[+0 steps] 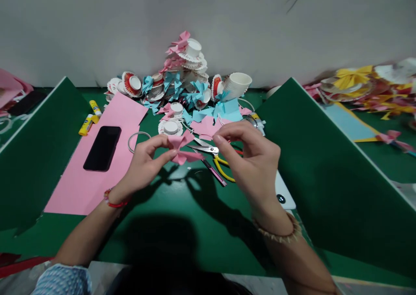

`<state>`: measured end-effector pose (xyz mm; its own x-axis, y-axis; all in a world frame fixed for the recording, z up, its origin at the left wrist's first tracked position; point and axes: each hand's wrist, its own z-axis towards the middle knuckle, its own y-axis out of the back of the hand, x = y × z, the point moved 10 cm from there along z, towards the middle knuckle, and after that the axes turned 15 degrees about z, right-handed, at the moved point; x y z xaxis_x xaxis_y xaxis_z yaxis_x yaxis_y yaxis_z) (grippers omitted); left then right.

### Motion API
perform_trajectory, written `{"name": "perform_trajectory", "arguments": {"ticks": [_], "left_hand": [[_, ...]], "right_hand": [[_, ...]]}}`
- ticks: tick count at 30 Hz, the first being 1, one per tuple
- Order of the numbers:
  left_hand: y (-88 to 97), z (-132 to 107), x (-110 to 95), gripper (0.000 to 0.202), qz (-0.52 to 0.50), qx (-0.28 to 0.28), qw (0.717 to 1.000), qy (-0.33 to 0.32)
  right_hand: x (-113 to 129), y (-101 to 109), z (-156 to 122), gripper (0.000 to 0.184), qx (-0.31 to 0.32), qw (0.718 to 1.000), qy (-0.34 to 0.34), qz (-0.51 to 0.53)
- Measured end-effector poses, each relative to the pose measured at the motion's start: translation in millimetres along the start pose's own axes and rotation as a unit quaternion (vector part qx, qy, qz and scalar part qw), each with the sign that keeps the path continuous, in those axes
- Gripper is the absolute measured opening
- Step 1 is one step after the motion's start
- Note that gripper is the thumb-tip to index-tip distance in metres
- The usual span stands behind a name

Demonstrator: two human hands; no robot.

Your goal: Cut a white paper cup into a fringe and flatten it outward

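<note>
My left hand [147, 160] pinches a pink paper bow [182, 149] at its edge, above the green table. To the right of the bow, apart from it, my right hand [251, 156] is raised with thumb and forefinger pressed together; what they hold, if anything, is too small to make out. Between and below the hands lie yellow-handled scissors [224, 171], open-bladed, and a pink craft knife [214, 173]. Pink paper scraps [206, 126] and a small white hat-like paper piece [170, 127] lie just behind the bow.
A black phone [102, 148] rests on pink paper [74, 191] at left, near yellow glue sticks [86, 125]. Paper-cup hats with bows [193, 60] pile against the wall. Green dividers [325, 169] stand on both sides. A white device [283, 191] lies by my right wrist.
</note>
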<state>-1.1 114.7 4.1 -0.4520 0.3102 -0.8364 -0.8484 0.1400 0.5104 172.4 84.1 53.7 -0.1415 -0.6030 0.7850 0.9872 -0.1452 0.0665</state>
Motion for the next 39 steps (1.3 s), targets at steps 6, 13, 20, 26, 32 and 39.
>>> {"name": "perform_trajectory", "arguments": {"ticks": [6,13,20,26,32,39], "left_hand": [[-51.4,-24,79,0.021,0.153,0.257,0.952,0.059],[-59.4,-15,91,0.025,0.228,0.243,0.943,0.009],[-68.3,-16,86,0.029,0.314,0.248,0.915,-0.058],[-33.6,-13,81,0.029,0.419,0.172,0.891,-0.032],[115.6,-21,125,0.061,0.604,-0.057,0.756,0.247],[129.5,-25,157,0.071,0.546,-0.138,0.764,0.314]], "right_hand": [[-59,-22,-5,0.019,0.120,0.982,-0.145,0.011],[-122,-74,-39,0.019,0.223,0.944,-0.244,-0.004],[-141,-108,-42,0.016,0.242,0.940,-0.238,-0.031],[-131,-111,-23,0.016,0.229,0.950,-0.208,-0.041],[-128,-91,-15,0.016,0.205,0.956,-0.201,-0.058],[-119,-129,-21,0.014,0.265,0.943,-0.188,-0.065]]}}
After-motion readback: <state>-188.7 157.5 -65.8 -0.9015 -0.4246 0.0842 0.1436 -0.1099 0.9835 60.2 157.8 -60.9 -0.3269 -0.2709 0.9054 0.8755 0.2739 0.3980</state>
